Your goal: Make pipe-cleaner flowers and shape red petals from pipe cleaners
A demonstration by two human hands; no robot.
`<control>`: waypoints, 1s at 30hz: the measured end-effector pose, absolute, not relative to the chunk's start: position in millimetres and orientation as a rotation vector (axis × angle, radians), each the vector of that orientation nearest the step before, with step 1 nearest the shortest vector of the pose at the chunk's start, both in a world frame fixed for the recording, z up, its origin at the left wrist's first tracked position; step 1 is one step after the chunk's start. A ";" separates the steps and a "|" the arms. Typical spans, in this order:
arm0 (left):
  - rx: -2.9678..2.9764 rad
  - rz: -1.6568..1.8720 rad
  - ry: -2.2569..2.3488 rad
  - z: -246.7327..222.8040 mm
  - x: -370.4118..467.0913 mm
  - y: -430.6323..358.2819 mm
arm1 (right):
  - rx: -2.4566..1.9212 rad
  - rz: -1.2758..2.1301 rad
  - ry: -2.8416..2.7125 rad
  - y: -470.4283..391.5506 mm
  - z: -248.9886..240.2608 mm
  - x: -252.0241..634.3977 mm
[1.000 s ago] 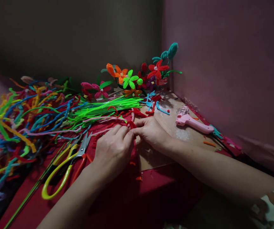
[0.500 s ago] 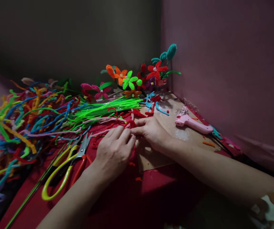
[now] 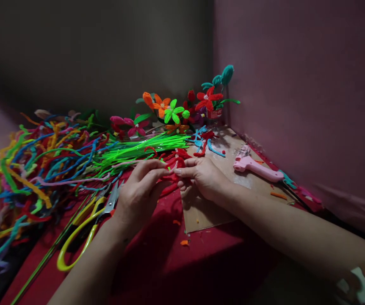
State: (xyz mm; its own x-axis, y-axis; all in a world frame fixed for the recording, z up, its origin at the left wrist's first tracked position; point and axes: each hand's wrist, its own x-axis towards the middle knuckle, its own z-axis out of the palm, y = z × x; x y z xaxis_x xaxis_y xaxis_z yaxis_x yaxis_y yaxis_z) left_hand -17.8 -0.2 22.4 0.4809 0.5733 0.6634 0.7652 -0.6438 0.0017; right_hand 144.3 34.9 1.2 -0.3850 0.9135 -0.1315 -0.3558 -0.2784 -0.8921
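Note:
Between both hands, over the red tabletop, is a small bundle of red fuzzy stems [image 3: 180,162] with a pale pink strand. My left hand [image 3: 142,186] pinches it from the left with thumb and index finger. From the right, my right hand [image 3: 201,174] grips the same bundle between thumb and fingers, above the edge of a cardboard sheet [image 3: 208,216]. The fingertips hide much of the bundle. Scissors with yellow handles [image 3: 62,254] lie beside my left wrist, partly under the forearm.
A tangled heap of coloured fuzzy stems [image 3: 45,156] fills the left. Green stems [image 3: 144,146] lie behind my hands, with fuzzy flowers [image 3: 173,111] beyond. A pink glue gun [image 3: 258,168] rests on the cardboard at right, near the wall.
My left hand has shifted slightly left and opened its grip into a thumb-and-finger pinch. More of the red stems shows between the hands. The view has shifted a little.

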 end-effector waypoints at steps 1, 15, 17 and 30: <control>-2.454 -0.932 -1.132 22.6 -18.4 0.0 | -0.847 1.795 -1.023 34.5 1.6 144.4; -2.380 -0.592 -0.823 9.7 -8.9 -8.0 | -0.817 1.751 -1.086 33.0 -4.9 141.1; -2.422 -0.861 -1.045 11.5 -10.6 -5.8 | -0.798 1.772 -1.064 33.1 -3.3 141.7; -2.569 -1.578 -2.164 27.6 0.7 -10.6 | -0.783 1.759 -1.052 33.8 -4.7 141.0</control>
